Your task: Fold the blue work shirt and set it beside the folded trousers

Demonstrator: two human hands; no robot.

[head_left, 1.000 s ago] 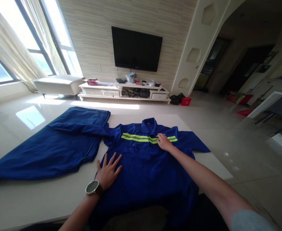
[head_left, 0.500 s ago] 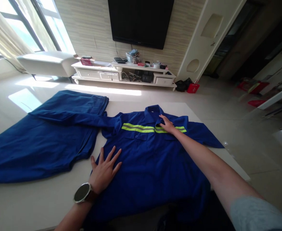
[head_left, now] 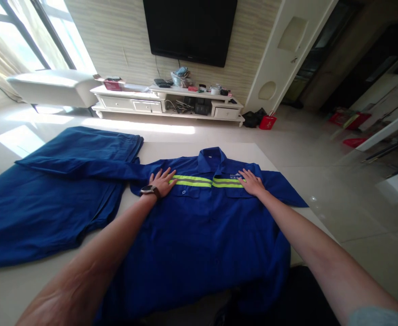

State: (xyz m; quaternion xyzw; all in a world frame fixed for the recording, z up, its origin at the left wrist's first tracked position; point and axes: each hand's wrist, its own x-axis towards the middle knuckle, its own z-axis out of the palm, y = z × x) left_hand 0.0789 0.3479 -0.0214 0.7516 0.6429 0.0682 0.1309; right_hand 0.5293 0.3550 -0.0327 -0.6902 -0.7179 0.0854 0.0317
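Blue work shirt w/ a yellow-grey reflective chest stripe lies front-up on the white bench, collar at the far side, hem hanging off the near edge twd me. It looks spread flat so the whole front is in reach, w/ the buttoned placket running straight down the middle.

My left hand is flat on the stripe, left of the collar, just above the left chest pocket. Fingers are spread moderately, palm down, pressing cloth — gripping nothing. Round dark wristwatch sits right behind it. My right hand mirrors it on the other side of the collar, on the stripe's right end beside the small printed logo. Fingers only slightly apart, lying flat, holding nothing either. Both hands being level w/ each other across the chest reads to me as pinning or smoothing the fabric evenly.

Left of the shirt, a second blue garment is laid out on the same bench; the shirt's long left sleeve lies across its far part. Right sleeve looks short or tucked, ending near the bench's right edge — can't tell which.
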